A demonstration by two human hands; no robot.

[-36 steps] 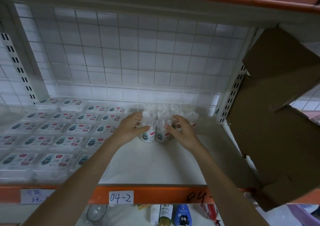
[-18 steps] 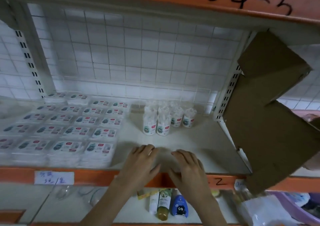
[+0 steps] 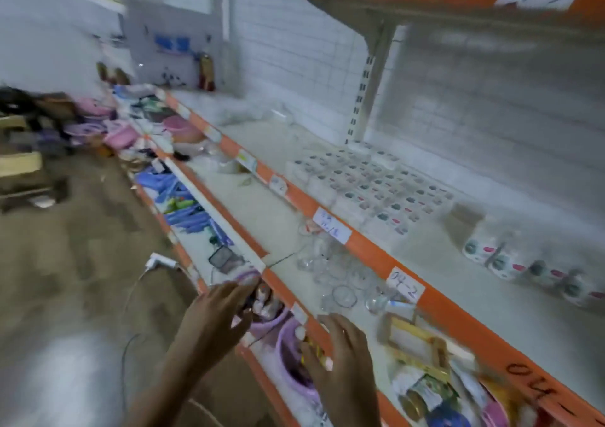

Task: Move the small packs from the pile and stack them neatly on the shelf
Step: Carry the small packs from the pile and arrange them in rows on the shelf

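While a "04-2" label (image 3: 405,285) is showing on the shelf (image 3: 366,246), small packs (image 3: 370,190) are lying at two o'clock; left hand (image 3: 216,321) and right hand (image 3: 340,358) are hovering spread, holding nothing.

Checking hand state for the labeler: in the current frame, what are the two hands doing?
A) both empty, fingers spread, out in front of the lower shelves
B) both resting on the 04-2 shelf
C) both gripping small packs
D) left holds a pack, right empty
A: the left hand and right hand are both spread and empty, below the 04-2 shelf, away from the small packs.
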